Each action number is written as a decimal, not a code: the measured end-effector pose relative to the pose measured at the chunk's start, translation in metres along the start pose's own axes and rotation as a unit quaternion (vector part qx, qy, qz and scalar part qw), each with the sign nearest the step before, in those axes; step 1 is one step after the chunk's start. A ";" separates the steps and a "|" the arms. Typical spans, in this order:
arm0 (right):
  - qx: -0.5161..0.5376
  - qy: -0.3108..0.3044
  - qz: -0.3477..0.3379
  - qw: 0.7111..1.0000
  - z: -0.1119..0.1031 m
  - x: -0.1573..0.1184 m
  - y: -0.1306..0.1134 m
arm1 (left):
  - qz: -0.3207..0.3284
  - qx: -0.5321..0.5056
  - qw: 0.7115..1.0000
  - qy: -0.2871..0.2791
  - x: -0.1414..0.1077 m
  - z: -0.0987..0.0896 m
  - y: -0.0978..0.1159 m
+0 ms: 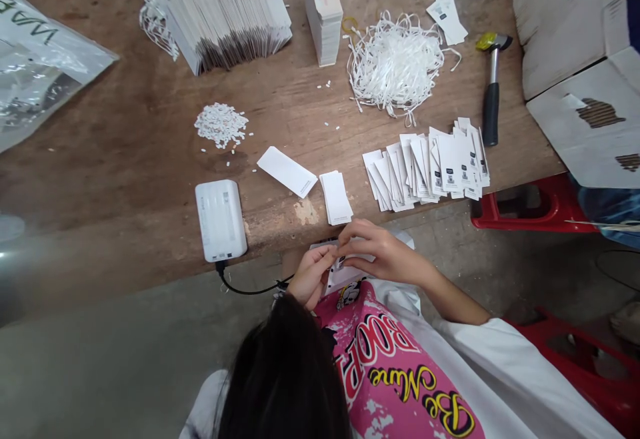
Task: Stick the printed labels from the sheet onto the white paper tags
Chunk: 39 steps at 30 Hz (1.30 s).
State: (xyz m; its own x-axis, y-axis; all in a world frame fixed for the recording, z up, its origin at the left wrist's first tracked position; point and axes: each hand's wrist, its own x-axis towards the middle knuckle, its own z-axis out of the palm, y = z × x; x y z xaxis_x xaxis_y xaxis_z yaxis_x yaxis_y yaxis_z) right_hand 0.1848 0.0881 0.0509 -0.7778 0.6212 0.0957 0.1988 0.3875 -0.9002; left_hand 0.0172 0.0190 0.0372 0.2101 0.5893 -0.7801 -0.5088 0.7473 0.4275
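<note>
Close to my body, just off the table's front edge, my left hand (pixel 313 273) is closed on a white tag (pixel 345 277) with small dark print. My right hand (pixel 376 250) meets it from the other side, fingertips pinched together at the tag's top end. Whatever those fingertips grip is too small and too covered to make out. Right above the hands, a small stack of white tags (pixel 337 199) lies at the table edge. Another white stack (pixel 287 172) rests to its left, and a spread row of printed tags (pixel 430 169) to its right.
A white power bank (pixel 221 220) with a black cable stands left. Beyond are a pile of tiny white pieces (pixel 221 125), tangled white strings (pixel 395 65), packed strung tags (pixel 230 19) and an upright card stack (pixel 324 12). A hammer (pixel 492 92) and a cardboard box (pixel 585 112) are right.
</note>
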 end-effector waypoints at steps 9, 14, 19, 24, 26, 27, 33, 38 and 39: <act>-0.019 0.005 -0.112 0.994 -0.013 0.013 -0.002 | 0.065 0.057 0.996 0.010 0.003 0.009 0.001; 0.048 0.027 -0.056 0.997 -0.026 0.015 -0.004 | 0.121 0.121 0.984 0.054 0.003 0.004 0.005; -0.036 0.063 0.109 0.991 -0.033 0.027 0.015 | 0.285 0.500 0.807 0.131 0.002 -0.004 0.004; -0.104 -0.001 0.120 0.987 -0.023 0.044 0.035 | 0.269 0.714 0.630 0.147 0.006 -0.006 -0.001; -0.122 -0.011 0.118 0.985 -0.020 0.047 0.038 | 0.260 0.733 0.610 0.149 0.007 -0.006 -0.002; -0.130 -0.012 0.118 0.985 -0.019 0.048 0.038 | 0.257 0.738 0.606 0.150 0.007 -0.006 -0.002; -0.161 -0.017 0.120 0.979 -0.016 0.048 0.037 | 0.255 0.741 0.603 0.150 0.006 -0.005 0.000; -0.175 -0.002 0.102 0.979 -0.012 0.046 0.038 | 0.264 0.746 0.591 0.155 0.006 -0.005 -0.002; -0.179 0.001 0.097 0.979 -0.011 0.046 0.039 | 0.264 0.751 0.585 0.157 0.006 -0.005 -0.002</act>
State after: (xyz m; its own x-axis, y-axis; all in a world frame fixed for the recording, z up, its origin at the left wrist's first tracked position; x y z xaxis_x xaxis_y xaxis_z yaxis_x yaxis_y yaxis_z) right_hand 0.1636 0.1391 0.0253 -0.7040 0.7076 -0.0609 0.5391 0.4767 -0.6943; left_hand 0.0157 0.0196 0.0293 0.0713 0.9501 -0.3038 0.9223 0.0532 0.3827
